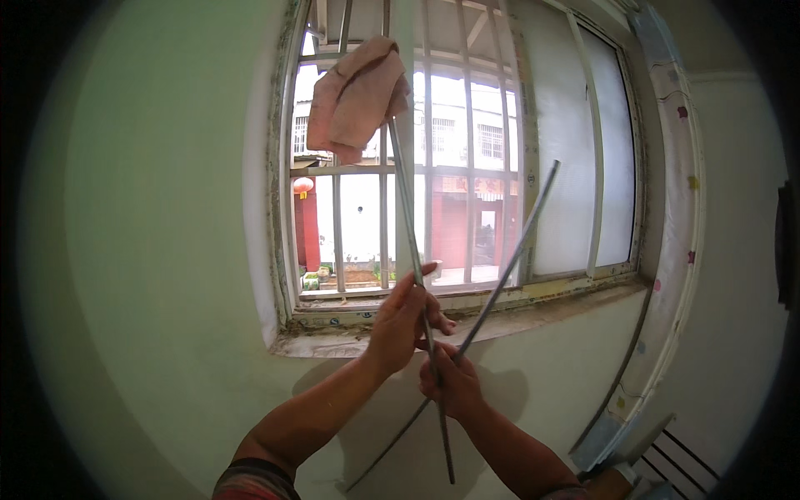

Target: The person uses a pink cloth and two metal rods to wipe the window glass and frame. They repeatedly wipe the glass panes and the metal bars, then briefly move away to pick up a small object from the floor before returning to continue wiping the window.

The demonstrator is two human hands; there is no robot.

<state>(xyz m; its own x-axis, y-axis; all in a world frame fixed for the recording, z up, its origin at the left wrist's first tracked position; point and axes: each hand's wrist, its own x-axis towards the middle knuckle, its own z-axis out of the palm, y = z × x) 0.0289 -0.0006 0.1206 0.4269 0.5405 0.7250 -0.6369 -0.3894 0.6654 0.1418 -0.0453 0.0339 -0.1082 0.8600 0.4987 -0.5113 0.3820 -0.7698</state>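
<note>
Before me, my left hand is closed around a thin metal rod, one finger pointing out past it. A pinkish folded cloth hangs at the upper end of that rod, in front of the window bars. Just below, my right hand grips a second metal rod, which slants from lower left to upper right. The two rods cross at my right hand. The first rod's lower part passes over these fingers; whether they also hold it is hard to tell.
A sliding window with metal bars fills the wall ahead, above a worn, dirty sill. To the right hangs a patterned curtain. A dark-barred rack or chair stands at lower right.
</note>
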